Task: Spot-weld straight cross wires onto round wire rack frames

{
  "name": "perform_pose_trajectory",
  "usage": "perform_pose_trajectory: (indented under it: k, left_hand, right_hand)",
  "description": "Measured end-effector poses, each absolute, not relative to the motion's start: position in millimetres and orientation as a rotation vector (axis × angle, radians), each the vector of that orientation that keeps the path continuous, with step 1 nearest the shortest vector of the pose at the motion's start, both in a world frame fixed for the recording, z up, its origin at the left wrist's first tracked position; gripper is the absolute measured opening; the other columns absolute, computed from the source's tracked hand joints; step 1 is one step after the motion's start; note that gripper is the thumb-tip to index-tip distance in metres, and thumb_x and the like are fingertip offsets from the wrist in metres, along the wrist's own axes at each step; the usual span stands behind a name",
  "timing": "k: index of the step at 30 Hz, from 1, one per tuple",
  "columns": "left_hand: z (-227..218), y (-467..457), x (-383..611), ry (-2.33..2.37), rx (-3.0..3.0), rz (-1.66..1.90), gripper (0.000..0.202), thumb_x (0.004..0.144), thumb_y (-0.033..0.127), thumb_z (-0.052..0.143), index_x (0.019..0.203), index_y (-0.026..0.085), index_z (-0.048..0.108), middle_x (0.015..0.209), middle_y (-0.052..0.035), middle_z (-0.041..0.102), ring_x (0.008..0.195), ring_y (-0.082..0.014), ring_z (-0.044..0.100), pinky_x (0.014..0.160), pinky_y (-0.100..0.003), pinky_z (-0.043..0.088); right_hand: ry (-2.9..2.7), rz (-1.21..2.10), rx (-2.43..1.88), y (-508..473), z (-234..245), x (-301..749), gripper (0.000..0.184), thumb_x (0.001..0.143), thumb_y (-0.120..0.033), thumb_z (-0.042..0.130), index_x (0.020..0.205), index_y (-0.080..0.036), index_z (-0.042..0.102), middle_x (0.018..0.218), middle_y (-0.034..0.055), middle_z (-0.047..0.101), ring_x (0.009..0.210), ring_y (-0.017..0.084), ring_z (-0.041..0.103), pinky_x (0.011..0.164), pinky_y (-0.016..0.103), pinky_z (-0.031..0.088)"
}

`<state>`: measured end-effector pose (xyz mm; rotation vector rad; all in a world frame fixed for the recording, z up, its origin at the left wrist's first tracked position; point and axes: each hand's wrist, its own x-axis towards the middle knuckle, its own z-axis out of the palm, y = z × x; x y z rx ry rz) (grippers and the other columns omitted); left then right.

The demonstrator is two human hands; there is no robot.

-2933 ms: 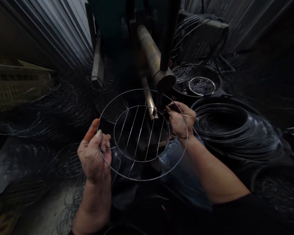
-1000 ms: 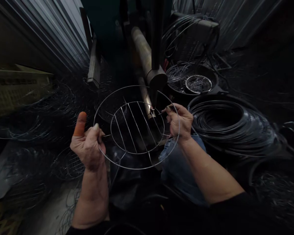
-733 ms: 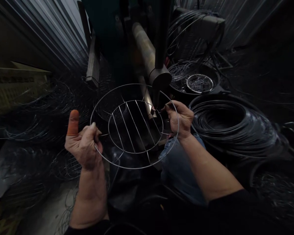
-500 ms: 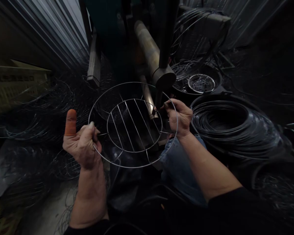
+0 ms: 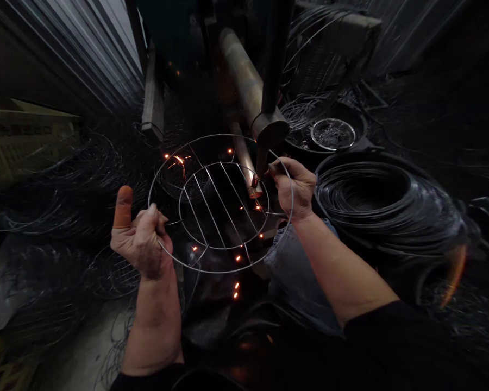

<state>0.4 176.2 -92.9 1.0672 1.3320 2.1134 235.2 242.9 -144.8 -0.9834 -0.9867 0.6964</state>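
Observation:
A round wire rack (image 5: 215,207), with an outer ring, a smaller inner ring and several parallel bars, is held nearly level before me. My left hand (image 5: 143,241) pinches the outer ring at its left side; an orange finger cot (image 5: 123,207) covers the raised index finger. At the right side, my right hand (image 5: 295,187) is closed at the rack, the outer ring crossing over it. Its fingertips reach inside the ring close to the welder's electrodes (image 5: 253,187), and any small piece between them is hidden. Orange sparks (image 5: 257,207) fly around the rack.
The welder's thick cylindrical arm (image 5: 248,81) extends above the rack. Coiled wire (image 5: 350,209) fills a tub at right, behind which stands a pan (image 5: 361,130) of metal pieces. Wire racks and loops (image 5: 57,201) pile up at left beside a yellow crate (image 5: 28,141).
Sparks have burst out around the electrodes and rack. Both hands keep their holds; the left hand and rack shift only slightly in view.

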Motion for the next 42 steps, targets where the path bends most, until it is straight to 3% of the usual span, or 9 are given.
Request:
perform_pose_trajectory:
  k: [5,8,15,20,27,32,42]
  left_hand:
    - [-95,173,-9,1.456,1.088,2.057,0.038,0.068,0.017,0.071,0.107,0.021,0.072,0.055,0.0055,0.058,0.048,-0.0076,0.049,0.061,-0.026,0.045]
    - [-93,174,-16,1.431,1.032,2.045,0.033,0.070,0.022,0.070,0.103,0.017,0.073,0.057,0.0018,0.061,0.054,-0.0095,0.054,0.064,-0.025,0.046]
    - [-87,173,-2,1.379,0.892,1.924,0.032,0.065,0.016,0.070,0.097,0.015,0.074,0.046,0.0068,0.045,0.041,-0.0043,0.034,0.045,-0.021,0.031]
    - [-77,168,8,1.386,0.870,1.996,0.029,0.066,0.014,0.067,0.094,0.013,0.073,0.042,0.0086,0.039,0.040,-0.0044,0.031,0.044,-0.022,0.029]
    - [-67,160,14,1.481,0.922,1.994,0.026,0.067,0.015,0.066,0.092,0.013,0.073,0.050,0.0071,0.044,0.040,-0.0033,0.033,0.043,-0.021,0.029]
    - [-63,146,25,1.507,1.037,2.058,0.035,0.069,0.017,0.067,0.103,0.016,0.073,0.046,0.0081,0.041,0.041,-0.0045,0.032,0.042,-0.020,0.028]
    - [-69,154,24,1.473,0.963,2.021,0.030,0.069,0.018,0.068,0.099,0.018,0.073,0.050,0.0077,0.042,0.043,-0.0039,0.032,0.044,-0.021,0.029]
  right_hand:
    - [-0.984,0.807,-0.956,222,-147,247,0.025,0.066,-0.035,0.080,0.083,-0.020,0.068,0.077,-0.0001,0.062,0.063,0.015,0.055,0.056,0.026,0.048]
    - [-0.943,0.978,-0.866,195,-147,254,0.033,0.059,-0.022,0.081,0.090,-0.021,0.071,0.085,0.0025,0.066,0.073,0.018,0.060,0.060,0.026,0.050]
    - [-0.821,1.131,-0.828,152,-138,254,0.022,0.059,-0.016,0.076,0.080,-0.020,0.074,0.077,0.0050,0.068,0.059,0.020,0.062,0.052,0.031,0.053]
    - [-0.813,1.005,-0.861,150,-139,253,0.017,0.064,-0.020,0.084,0.078,-0.020,0.074,0.075,0.0046,0.068,0.059,0.020,0.065,0.048,0.027,0.053]
    - [-0.822,0.941,-0.871,148,-146,249,0.018,0.069,-0.025,0.085,0.081,-0.019,0.073,0.076,0.0030,0.067,0.062,0.019,0.065,0.049,0.024,0.052]
    - [-0.686,0.994,-0.890,148,-150,246,0.028,0.062,-0.032,0.090,0.077,-0.018,0.071,0.074,0.0027,0.065,0.060,0.018,0.064,0.047,0.022,0.050]
    - [-0.686,0.971,-0.903,158,-146,245,0.028,0.064,-0.031,0.088,0.078,-0.016,0.069,0.072,0.0031,0.064,0.060,0.019,0.064,0.048,0.023,0.052]
